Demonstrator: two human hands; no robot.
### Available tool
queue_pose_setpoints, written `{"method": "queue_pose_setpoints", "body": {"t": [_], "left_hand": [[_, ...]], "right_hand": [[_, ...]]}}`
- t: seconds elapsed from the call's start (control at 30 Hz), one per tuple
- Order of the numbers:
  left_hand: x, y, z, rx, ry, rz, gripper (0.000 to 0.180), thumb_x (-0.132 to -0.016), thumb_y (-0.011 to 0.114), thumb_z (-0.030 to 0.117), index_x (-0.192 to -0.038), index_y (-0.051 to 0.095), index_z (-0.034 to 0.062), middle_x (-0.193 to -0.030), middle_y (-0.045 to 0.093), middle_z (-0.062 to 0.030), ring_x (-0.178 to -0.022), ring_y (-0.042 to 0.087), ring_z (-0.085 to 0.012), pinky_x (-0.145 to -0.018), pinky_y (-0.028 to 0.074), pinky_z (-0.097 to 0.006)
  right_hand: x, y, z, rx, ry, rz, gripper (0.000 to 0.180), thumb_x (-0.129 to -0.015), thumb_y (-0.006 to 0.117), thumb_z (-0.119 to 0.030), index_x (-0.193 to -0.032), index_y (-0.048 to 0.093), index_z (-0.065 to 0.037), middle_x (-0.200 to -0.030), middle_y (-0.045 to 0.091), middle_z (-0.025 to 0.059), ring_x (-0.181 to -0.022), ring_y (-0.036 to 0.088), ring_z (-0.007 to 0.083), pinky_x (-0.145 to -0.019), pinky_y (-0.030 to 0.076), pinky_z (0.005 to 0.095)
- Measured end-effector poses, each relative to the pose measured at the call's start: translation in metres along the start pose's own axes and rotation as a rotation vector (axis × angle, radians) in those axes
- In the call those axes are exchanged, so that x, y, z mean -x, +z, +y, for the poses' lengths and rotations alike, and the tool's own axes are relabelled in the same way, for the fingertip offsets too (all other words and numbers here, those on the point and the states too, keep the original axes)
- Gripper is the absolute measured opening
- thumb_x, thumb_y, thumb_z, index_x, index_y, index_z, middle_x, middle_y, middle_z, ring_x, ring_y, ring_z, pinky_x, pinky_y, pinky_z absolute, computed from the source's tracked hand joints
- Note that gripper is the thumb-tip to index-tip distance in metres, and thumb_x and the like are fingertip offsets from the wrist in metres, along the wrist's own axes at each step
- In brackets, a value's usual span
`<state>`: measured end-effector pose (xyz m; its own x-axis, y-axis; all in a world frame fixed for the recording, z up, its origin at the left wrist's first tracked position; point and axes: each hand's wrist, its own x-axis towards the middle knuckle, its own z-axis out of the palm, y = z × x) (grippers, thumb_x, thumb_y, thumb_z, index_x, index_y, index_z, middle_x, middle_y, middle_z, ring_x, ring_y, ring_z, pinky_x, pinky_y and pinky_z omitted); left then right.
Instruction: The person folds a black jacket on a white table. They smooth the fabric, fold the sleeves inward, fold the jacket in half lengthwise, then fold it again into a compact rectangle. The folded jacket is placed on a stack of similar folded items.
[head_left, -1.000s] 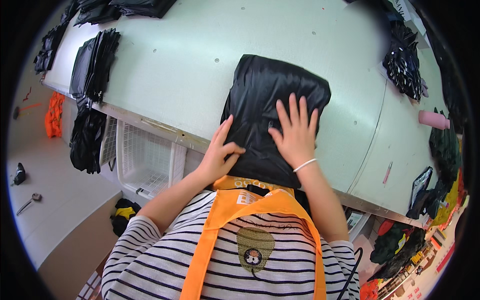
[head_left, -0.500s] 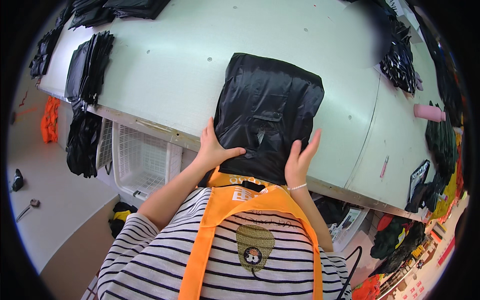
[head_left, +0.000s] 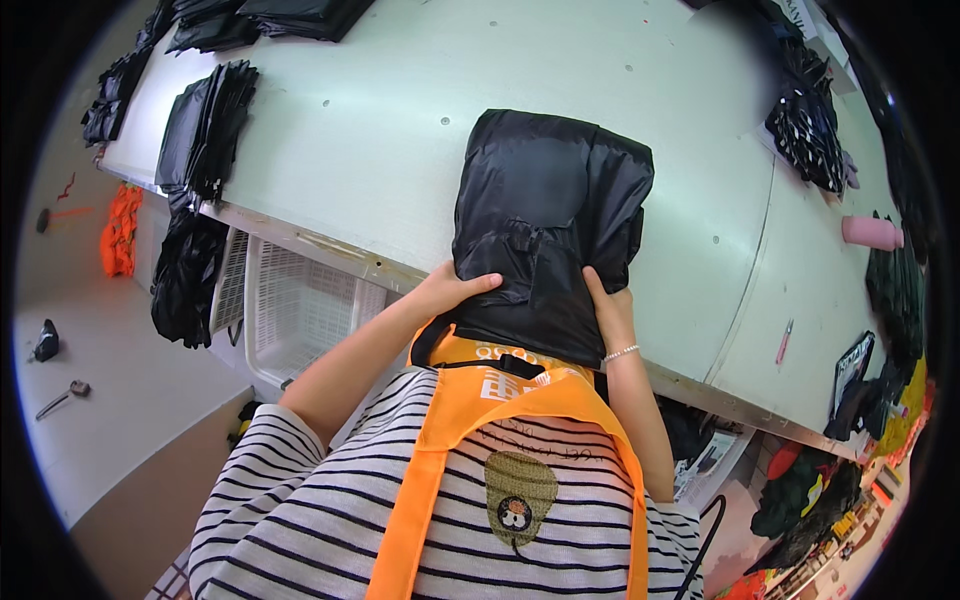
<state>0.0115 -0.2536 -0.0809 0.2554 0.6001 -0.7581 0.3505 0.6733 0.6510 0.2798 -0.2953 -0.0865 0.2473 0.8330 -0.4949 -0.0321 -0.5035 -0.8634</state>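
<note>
A folded black padded garment [head_left: 545,225] lies on the pale green table [head_left: 380,130], its near end hanging over the table's front edge. My left hand [head_left: 450,292] grips the garment's lower left corner, thumb on top. My right hand [head_left: 610,312], with a thin bracelet at the wrist, holds the lower right edge from the side. Both hands sit at the table's near edge, just above my orange apron.
Stacks of black garments [head_left: 205,125] lie at the table's left and far edge [head_left: 300,15], more at the right [head_left: 805,125]. A pink cylinder [head_left: 872,232] and a pink pen [head_left: 784,342] lie right. A white wire basket [head_left: 290,310] hangs under the table.
My hands slid from flat on top of the garment down to its near corners and closed on its edges. The garment now lies smoother and squarer.
</note>
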Motion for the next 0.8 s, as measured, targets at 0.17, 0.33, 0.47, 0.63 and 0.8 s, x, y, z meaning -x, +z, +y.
{"method": "queue_pose_setpoints", "body": {"t": [0.17,0.33,0.47,0.63,0.8], "left_hand": [[-0.001,0.006,-0.013,-0.198,0.070,0.183,0.106,-0.061,0.084,0.050,-0.127,0.034,-0.0177,-0.123,0.051,-0.0288,-0.114,0.053,-0.0317,-0.095,0.045,-0.034],[0.008,0.013,-0.011,-0.096,0.087,0.261,0.103,-0.062,0.083,0.051,-0.122,0.038,-0.0197,-0.118,0.053,-0.0303,-0.110,0.056,-0.0315,-0.092,0.047,-0.035],[0.024,0.023,0.029,0.042,0.116,0.310,0.086,-0.069,0.079,0.048,-0.119,0.044,-0.0128,-0.111,0.060,-0.0252,-0.106,0.059,-0.0307,-0.090,0.047,-0.036],[-0.016,0.020,0.038,-0.524,0.246,0.653,0.055,-0.076,0.072,0.034,-0.108,0.050,-0.0056,-0.094,0.064,-0.0258,-0.093,0.061,-0.0424,-0.081,0.049,-0.045],[-0.024,0.001,0.057,-0.873,0.255,0.448,0.037,-0.084,0.061,0.027,-0.113,0.053,0.0057,-0.090,0.067,-0.0155,-0.090,0.063,-0.0361,-0.076,0.050,-0.042]], "right_hand": [[0.024,0.010,-0.015,0.078,-0.204,0.144,0.119,-0.064,0.086,-0.039,-0.142,0.013,0.014,-0.143,0.034,0.0272,-0.129,0.041,0.0309,-0.108,0.030,0.0320],[0.012,0.006,-0.003,0.418,-0.203,0.103,0.103,-0.065,0.083,-0.028,-0.139,0.022,0.010,-0.131,0.047,0.0295,-0.120,0.050,0.0368,-0.101,0.039,0.0364],[0.007,0.024,-0.019,0.634,-0.248,0.229,0.080,-0.070,0.077,-0.017,-0.134,0.033,0.004,-0.114,0.058,0.0288,-0.105,0.057,0.0430,-0.091,0.046,0.0411],[-0.013,0.069,-0.061,0.857,-0.393,0.215,0.070,-0.077,0.069,-0.007,-0.134,0.031,0.008,-0.120,0.051,0.0322,-0.106,0.055,0.0448,-0.088,0.048,0.0429],[-0.009,0.138,-0.123,1.125,-0.326,0.139,0.110,-0.075,0.068,-0.056,-0.135,0.017,0.020,-0.129,0.040,0.0352,-0.112,0.053,0.0432,-0.094,0.045,0.0427]]}}
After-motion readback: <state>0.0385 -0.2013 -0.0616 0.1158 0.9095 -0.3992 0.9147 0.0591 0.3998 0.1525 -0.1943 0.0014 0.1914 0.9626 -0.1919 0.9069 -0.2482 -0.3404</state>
